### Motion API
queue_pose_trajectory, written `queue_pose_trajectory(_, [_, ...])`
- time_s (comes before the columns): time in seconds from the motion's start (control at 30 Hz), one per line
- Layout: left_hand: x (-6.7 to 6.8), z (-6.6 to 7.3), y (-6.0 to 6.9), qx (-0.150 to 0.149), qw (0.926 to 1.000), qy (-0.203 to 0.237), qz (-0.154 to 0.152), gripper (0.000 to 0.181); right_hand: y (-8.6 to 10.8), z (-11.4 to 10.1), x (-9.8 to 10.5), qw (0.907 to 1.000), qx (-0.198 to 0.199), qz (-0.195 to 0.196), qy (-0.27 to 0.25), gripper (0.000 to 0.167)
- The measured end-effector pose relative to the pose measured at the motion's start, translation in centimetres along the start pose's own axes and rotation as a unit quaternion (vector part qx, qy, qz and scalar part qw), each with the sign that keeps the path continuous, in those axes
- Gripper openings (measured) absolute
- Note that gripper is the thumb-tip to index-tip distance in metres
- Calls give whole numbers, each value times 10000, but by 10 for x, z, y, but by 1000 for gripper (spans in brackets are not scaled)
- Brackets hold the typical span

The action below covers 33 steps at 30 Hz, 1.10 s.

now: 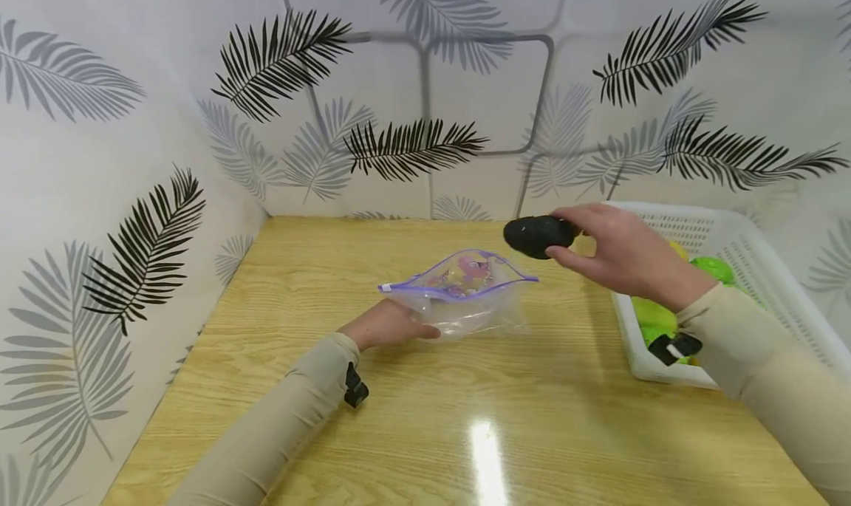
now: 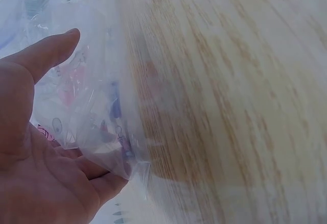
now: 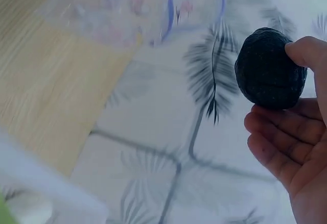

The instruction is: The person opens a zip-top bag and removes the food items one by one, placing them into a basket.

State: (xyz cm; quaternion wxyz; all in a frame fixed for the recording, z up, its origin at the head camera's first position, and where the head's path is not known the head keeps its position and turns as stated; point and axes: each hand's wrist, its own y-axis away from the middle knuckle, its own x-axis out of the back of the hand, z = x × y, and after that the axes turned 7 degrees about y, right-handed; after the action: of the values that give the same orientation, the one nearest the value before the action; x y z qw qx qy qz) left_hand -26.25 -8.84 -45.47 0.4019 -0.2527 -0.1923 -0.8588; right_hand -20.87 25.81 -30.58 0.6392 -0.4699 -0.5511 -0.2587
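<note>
A dark, bumpy avocado point(image 1: 540, 236) is held between the thumb and fingers of my right hand point(image 1: 621, 247), raised to the right of the bag's mouth. In the right wrist view the avocado point(image 3: 271, 68) shows a rough, nearly black skin. A clear zip bag point(image 1: 465, 314) with a purple zip edge and pink printed pictures stands on the table, its mouth spread wide. My left hand point(image 1: 392, 325) rests against the bag's near left side. In the left wrist view its thumb point(image 2: 56, 50) is straight and apart from the fingers, which reach partly behind the plastic.
On the right stands a white plastic basket point(image 1: 774, 247) with green and yellow produce-like items point(image 1: 713, 269) inside, partly hidden by my right forearm. Behind the wooden table point(image 1: 425, 432) rises a wall covering point(image 1: 479, 107) with a feather pattern.
</note>
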Motion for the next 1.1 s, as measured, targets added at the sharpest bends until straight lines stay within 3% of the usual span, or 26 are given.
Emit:
queue_pose_trajectory(0.2, [1, 2, 3, 92, 9999, -3, 88, 90, 22, 56, 9, 9912, -1132, -499, 482, 51])
queue_pose_trajectory(0.37, [0, 0, 4, 179, 9998, 1, 107, 90, 38, 99, -3, 9691, -2003, -1272, 678, 62])
queue_pose_trajectory(0.5, [-2, -1, 2, 211, 9997, -84, 70, 90, 52, 123, -14, 9529, -2388, -1789, 540, 69])
queue_pose_trajectory(0.7, [-3, 0, 1, 213, 9997, 3, 70, 90, 60, 136, -27, 9371, -2409, -2521, 184, 56])
queue_pose_trajectory(0.9, [-3, 2, -3, -130, 9995, 80, 267, 81, 59, 133, -32, 9418, -2181, -2530, 387, 58])
queue_pose_trajectory(0.97, [-1, 4, -4, 17, 9992, 142, 362, 80, 59, 131, -32, 9449, -2146, -2426, 481, 56])
queue_pose_trajectory(1.1, [8, 8, -6, 780, 9946, 387, 563, 102, 60, 124, -32, 9504, -2119, -2236, 435, 46])
